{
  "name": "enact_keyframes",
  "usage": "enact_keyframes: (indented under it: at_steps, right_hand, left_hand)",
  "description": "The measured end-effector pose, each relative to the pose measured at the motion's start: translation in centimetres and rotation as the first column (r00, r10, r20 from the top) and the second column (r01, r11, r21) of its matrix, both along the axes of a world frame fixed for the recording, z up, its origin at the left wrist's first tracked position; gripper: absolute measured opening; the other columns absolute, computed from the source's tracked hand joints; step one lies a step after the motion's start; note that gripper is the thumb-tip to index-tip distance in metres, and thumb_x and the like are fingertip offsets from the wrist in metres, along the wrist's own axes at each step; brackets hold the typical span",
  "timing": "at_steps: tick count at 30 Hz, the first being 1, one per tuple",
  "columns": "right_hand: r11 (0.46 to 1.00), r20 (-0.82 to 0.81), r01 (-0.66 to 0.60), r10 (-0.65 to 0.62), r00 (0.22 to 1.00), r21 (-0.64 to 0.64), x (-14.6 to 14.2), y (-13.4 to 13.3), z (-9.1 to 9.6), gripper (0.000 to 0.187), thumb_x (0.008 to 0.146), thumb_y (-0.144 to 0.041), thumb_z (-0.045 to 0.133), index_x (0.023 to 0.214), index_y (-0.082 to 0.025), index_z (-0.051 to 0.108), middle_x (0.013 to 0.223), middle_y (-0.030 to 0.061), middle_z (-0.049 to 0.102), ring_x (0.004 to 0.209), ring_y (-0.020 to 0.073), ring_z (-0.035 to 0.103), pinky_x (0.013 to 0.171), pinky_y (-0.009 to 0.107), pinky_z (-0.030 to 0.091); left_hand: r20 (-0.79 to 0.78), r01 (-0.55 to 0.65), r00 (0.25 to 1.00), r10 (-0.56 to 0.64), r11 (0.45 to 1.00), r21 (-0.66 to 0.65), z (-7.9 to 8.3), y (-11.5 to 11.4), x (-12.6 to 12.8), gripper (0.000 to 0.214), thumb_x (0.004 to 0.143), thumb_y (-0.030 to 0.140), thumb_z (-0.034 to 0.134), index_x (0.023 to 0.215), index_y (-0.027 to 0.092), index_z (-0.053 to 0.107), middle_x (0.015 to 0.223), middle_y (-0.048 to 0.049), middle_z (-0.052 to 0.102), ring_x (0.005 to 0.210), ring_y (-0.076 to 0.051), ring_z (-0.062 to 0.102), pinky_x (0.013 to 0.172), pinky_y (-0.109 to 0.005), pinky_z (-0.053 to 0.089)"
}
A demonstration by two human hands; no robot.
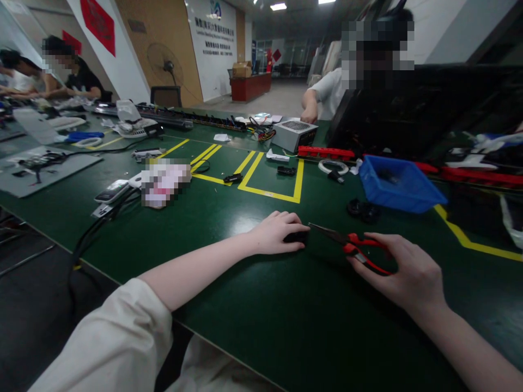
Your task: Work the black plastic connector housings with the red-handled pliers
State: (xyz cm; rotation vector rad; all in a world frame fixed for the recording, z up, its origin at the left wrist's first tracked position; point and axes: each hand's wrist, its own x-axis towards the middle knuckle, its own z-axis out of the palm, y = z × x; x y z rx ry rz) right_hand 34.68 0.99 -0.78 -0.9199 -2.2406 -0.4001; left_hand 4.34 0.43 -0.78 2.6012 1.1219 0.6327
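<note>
My left hand (274,234) rests low over the green tabletop with its fingers curled round a small black object (297,237). Most of that object is covered by the fingers, so its kind does not show. In my right hand (412,272) is a pair of long-nose pliers (350,246) with red handles. The fingers are wrapped about the handles, and the thin dark jaws point left. Their tip is close to the fingertips of my left hand and the black object; whether it touches cannot be made out.
A blue plastic bin (402,188) stands to the right, with dark round parts (363,209) before it. Farther back are a grey power supply (294,134), a coiled white cable (333,166) and red strips (326,153). A phone (165,184) lies left. A person (327,92) is across the table (253,305).
</note>
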Motion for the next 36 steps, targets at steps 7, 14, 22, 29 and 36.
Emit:
enact_keyframes:
  at_steps: [7,14,22,29,36]
  right_hand:
    - [0.997,-0.069,-0.014,0.019,0.997,0.070,-3.4,-2.9,2.6,0.049,0.077,-0.038,0.073,0.117,-0.015,0.058,0.098,0.0119,0.068,0.085,0.0248,0.065,0.071,0.037,0.050]
    - [0.990,0.017,-0.038,0.036,0.999,0.132,-5.9,-5.1,3.1,0.043,0.081,-0.036,0.069,0.117,-0.016,0.057,0.098,0.0103,0.069,0.083,0.0225,0.064,0.069,0.035,0.044]
    - [0.984,0.089,-0.032,0.017,0.996,0.173,-6.2,-5.5,2.9,0.042,0.081,-0.034,0.070,0.117,-0.015,0.058,0.099,0.0095,0.071,0.083,0.0226,0.062,0.073,0.037,0.040]
    - [0.990,0.083,-0.051,0.040,0.996,0.135,-5.9,-5.1,2.6,0.047,0.080,-0.038,0.069,0.120,-0.016,0.057,0.105,0.0103,0.069,0.093,0.0260,0.060,0.086,0.042,0.039]
    - [0.996,0.065,-0.085,0.083,0.994,0.036,-5.4,-4.4,1.5,0.050,0.080,-0.037,0.063,0.124,-0.014,0.054,0.108,0.0133,0.065,0.097,0.0269,0.060,0.086,0.042,0.042]
  left_hand:
    - [0.540,0.120,0.841,0.033,0.962,-0.247,2.6,-3.5,2.7,0.033,0.088,0.034,0.064,0.116,0.017,0.068,0.122,-0.0110,0.065,0.113,-0.026,0.059,0.102,-0.040,0.042]
    - [0.782,0.410,0.408,0.471,0.671,-0.618,1.0,-6.6,6.9,0.037,0.078,0.040,0.075,0.100,0.011,0.070,0.098,-0.0098,0.073,0.097,-0.023,0.067,0.092,-0.036,0.049]
    - [0.720,0.476,0.200,0.665,0.576,-0.665,0.1,-6.3,7.4,0.024,0.070,0.026,0.079,0.088,0.012,0.071,0.087,-0.0044,0.072,0.082,-0.015,0.066,0.082,-0.028,0.051]
    - [0.730,0.563,0.257,0.633,0.517,-0.645,0.5,-6.4,6.9,0.023,0.070,0.024,0.079,0.088,0.012,0.071,0.089,-0.0042,0.071,0.088,-0.016,0.064,0.089,-0.030,0.049]
    - [0.762,0.502,0.427,0.487,0.574,-0.648,0.7,-6.8,6.9,0.014,0.080,0.026,0.069,0.086,0.013,0.070,0.089,-0.0047,0.070,0.091,-0.018,0.064,0.092,-0.033,0.048]
